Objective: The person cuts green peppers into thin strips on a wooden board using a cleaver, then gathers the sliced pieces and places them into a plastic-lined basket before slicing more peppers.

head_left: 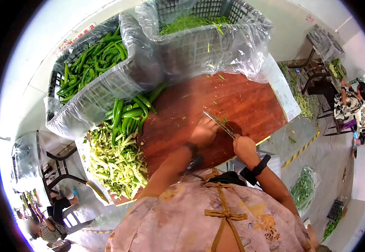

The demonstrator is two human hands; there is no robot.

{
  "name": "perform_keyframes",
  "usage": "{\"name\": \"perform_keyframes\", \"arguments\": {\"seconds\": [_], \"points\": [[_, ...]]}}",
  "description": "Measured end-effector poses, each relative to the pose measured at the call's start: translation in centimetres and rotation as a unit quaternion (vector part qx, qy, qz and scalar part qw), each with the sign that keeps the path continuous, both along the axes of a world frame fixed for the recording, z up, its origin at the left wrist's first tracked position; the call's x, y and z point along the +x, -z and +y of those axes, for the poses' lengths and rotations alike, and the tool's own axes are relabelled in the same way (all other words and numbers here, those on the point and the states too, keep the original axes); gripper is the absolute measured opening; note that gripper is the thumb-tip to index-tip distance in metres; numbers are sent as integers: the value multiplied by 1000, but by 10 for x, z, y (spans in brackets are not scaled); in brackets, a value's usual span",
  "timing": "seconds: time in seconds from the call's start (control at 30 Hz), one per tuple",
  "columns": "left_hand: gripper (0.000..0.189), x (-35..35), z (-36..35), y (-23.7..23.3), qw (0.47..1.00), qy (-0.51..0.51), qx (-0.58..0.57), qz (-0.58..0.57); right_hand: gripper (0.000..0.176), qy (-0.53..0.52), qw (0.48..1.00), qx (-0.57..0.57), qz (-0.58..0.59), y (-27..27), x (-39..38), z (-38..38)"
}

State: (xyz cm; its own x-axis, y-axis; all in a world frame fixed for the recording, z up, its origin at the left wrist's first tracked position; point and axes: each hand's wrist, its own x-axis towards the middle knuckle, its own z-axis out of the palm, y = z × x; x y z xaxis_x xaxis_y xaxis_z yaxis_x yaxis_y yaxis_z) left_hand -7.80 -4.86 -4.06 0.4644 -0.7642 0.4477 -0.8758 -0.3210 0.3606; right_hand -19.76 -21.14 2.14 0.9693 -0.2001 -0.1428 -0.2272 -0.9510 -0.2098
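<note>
My right hand [245,148] is closed around the handle of a knife [219,124], near the front of a reddish-brown wooden board [249,98]. The blade slants up and left, past the fingertips of my left hand [204,131]. That hand is low over the board with its fingers bunched together beside the blade; whatever they hold is hidden. Small green pieces [225,120] lie just beyond the blade. Left of my hands, whole green peppers [128,113] are heaped against a large pile of pale green cut strips [117,164].
Behind the board stand a plastic-lined crate of green peppers [92,63] and another lined crate [207,46] with shredded greens. A bag of greens [303,189] is on the floor at right. Other people sit at far right [347,103] and lower left [50,229].
</note>
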Motion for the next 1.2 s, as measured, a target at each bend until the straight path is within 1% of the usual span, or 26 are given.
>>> {"name": "perform_keyframes", "arguments": {"seconds": [0.03, 0.07, 0.13, 0.17, 0.23, 0.3, 0.37, 0.4, 0.43, 0.53, 0.67, 0.77, 0.87, 0.9, 0.93, 0.97, 1.03, 1.07, 1.13, 1.2], "points": [[35, 0, 0, -4, 999, 1, -32, -1, 18, -2, 1000, -1, 1, -1, 5, 2], [35, -1, 1, -6, 1000, 0, -31, 2, 18, -2, 1000, 1, 4, 5, 11, 4], [35, 2, 2, -11, 998, 11, -47, 37, 20, -45, 997, 15, -54, 15, 36, 8], [35, 2, 3, -14, 998, 8, -45, 36, 20, -35, 997, 32, -66, 17, 48, 13], [35, 2, 4, -24, 996, 4, -88, 19, 20, -35, 996, 30, -79, 13, 65, 15], [35, 5, 1, -9, 997, 8, -76, 24, 21, -19, 995, 40, -92, 13, 72, 13], [34, 2, -1, 7, 997, 12, -68, 35, 21, -8, 994, 41, -97, 17, 62, 4], [33, 0, 0, 1, 997, 7, -61, 52, 20, -1, 994, 43, -103, 14, 56, 1], [32, 0, 2, -4, 996, 2, -53, 69, 19, -4, 996, 30, -83, 11, 47, -1], [34, 4, 0, 1, 997, 27, -55, 57, 18, -31, 997, 27, -66, 1, 20, 1], [37, 2, -2, 6, 997, 19, -38, 70, 17, 4, 1000, 24, -12, -3, 5, 1], [38, 2, -1, -1, 996, 14, -66, 58, 18, 3, 1000, 25, -18, -4, 6, 3], [37, 3, 1, -2, 996, 17, -43, 75, 18, -13, 999, 18, -26, 12, 20, 4], [36, 1, 1, -2, 997, 10, -18, 72, 18, -14, 999, 19, -23, 17, 28, 6], [36, 1, 0, 0, 998, 3, 8, 67, 18, -22, 998, 31, -54, 20, 40, 9], [36, 2, 0, 4, 998, 1, 8, 66, 19, -31, 995, 44, -86, 21, 51, 10], [35, 11, 2, 12, 992, 60, -83, 79, 19, -30, 994, 44, -91, 17, 71, 8], [35, 12, 3, 16, 992, 61, -80, 76, 20, -24, 995, 42, -92, 15, 75, 9], [36, 7, 2, 8, 995, 27, -84, 40, 21, -27, 992, 51, -112, 12, 69, 1], [36, 3, 3, 0, 997, 9, -64, 40, 20, -8, 996, 44, -78, 8, 50, -3]]}}
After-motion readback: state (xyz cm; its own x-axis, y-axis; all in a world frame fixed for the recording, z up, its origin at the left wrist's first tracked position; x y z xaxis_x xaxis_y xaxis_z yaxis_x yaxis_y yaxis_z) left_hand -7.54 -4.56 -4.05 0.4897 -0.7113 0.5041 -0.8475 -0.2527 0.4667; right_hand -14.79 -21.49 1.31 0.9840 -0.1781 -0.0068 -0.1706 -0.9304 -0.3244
